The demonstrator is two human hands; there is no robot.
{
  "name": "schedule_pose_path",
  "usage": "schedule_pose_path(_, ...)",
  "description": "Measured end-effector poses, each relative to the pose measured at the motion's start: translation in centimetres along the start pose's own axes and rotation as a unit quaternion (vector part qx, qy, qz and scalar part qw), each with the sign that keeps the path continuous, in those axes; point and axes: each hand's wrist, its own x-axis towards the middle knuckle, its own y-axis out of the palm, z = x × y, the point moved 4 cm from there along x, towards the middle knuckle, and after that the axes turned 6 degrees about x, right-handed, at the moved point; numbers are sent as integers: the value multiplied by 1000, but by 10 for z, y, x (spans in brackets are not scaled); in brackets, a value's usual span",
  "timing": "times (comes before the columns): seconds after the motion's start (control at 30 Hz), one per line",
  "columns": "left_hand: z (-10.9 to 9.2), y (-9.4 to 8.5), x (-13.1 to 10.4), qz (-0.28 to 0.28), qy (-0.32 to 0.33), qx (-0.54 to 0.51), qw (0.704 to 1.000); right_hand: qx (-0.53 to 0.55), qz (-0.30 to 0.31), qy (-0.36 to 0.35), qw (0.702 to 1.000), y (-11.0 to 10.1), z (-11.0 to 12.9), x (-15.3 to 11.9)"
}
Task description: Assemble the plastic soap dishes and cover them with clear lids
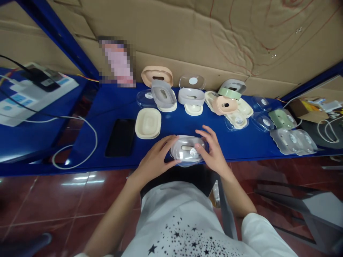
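At the front edge of the blue table sits an oval grey plastic box (178, 152) under a clear plastic lid (187, 142), with a long slot in the middle and a round sticker at the right. My left hand (158, 153) grips its left side, fingers behind and thumb in front. My right hand (213, 151) holds the right side, its thumb on the lid beside the sticker and its fingers bent past the back edge. A cream oval tray (148, 123) lies just behind my left hand. Whether the lid is fully seated is not clear.
Behind stand grey slotted covers (163, 94), a peach cover (225, 104), a green ring (229, 93) and cream trays (245, 107). Clear lids (262, 122) and a green piece (281, 118) lie at right. Leftward are a black phone (120, 137), a white cable (96, 137) and a power strip (40, 96).
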Motion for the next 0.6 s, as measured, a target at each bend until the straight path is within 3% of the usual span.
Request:
schedule_pose_path(0.27, -1, -2, -1, 8, 8, 1, 1000, -41, 78, -118, 989, 10, 6, -8)
schedule_pose_path(0.43, -4, -7, -3, 11, 29, -20, 999, -65, 132, -104, 984, 9, 3, -10)
schedule_pose_path(0.6, -3, -12, -2, -27, 42, -44, 998, -54, 174, -104, 978, 4, 4, -14)
